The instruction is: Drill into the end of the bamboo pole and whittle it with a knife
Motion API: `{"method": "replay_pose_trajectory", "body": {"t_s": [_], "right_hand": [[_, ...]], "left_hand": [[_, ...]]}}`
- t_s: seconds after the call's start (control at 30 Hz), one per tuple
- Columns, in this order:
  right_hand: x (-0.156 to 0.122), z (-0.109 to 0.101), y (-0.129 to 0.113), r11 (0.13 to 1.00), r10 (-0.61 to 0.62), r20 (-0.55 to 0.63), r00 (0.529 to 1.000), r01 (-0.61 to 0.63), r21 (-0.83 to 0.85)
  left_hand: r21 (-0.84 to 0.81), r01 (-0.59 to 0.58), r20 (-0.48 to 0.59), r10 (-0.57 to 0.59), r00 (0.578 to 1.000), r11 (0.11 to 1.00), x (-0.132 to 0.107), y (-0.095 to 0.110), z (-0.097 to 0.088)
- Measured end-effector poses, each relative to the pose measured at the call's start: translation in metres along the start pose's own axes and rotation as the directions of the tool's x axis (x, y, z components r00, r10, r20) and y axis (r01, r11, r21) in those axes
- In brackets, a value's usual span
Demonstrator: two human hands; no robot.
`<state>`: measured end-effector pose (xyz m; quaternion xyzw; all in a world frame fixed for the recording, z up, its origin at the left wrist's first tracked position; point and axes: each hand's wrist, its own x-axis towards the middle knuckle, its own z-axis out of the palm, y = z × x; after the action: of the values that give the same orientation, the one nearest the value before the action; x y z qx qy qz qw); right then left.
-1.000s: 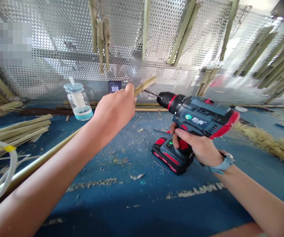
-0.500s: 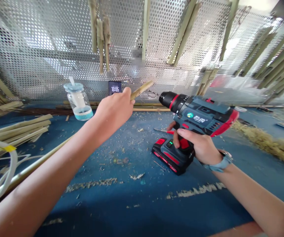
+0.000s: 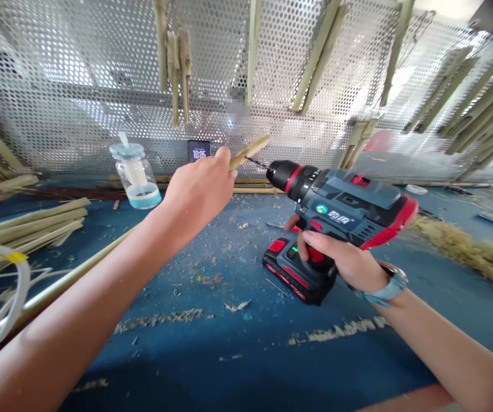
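Two bare hands are both closed on something: the left hand (image 3: 197, 191) pinches a short bamboo strip (image 3: 246, 153) between fingers and thumb, and the right hand (image 3: 341, 266) wraps the grip of a red-and-blue cordless drill (image 3: 341, 209). The drill's thin bit (image 3: 257, 162) points left at the strip's edge, touching it or just beside it. Beyond the left hand stands a lidded glass jar (image 3: 135, 177); shavings (image 3: 225, 252) litter the blue workbench (image 3: 212, 355) below both hands.
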<state>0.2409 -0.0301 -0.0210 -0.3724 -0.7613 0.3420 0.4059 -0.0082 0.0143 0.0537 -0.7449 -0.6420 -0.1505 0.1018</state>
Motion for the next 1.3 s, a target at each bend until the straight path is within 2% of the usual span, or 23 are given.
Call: {"method": "replay_pose_trajectory", "body": {"t_s": [0.1,0.4,0.63,0.93,1.3], "right_hand": [[0.000,0.000,-0.001,1.000,-0.011,-0.005,1.000,0.011,-0.021],[-0.001,-0.001,0.004,0.997,0.072,-0.022,0.997,-0.071,0.022],[0.002,0.001,0.005,0.998,0.046,-0.035,0.998,-0.045,0.036],[0.001,0.001,0.009,0.995,0.074,-0.048,0.996,-0.071,0.069],[0.001,0.001,0.008,0.994,0.067,-0.034,0.997,-0.064,0.083]], "left_hand": [[0.000,-0.004,-0.022,0.004,1.000,1.000,0.000,-0.001,0.000],[-0.011,-0.002,-0.026,0.001,1.000,1.000,0.000,-0.001,-0.002],[0.006,-0.013,-0.024,0.013,1.000,1.000,-0.001,0.001,-0.003],[0.017,-0.036,-0.039,0.036,0.999,0.999,-0.003,0.001,-0.003],[0.041,-0.008,-0.024,0.009,1.000,0.999,-0.006,0.004,-0.004]]}}
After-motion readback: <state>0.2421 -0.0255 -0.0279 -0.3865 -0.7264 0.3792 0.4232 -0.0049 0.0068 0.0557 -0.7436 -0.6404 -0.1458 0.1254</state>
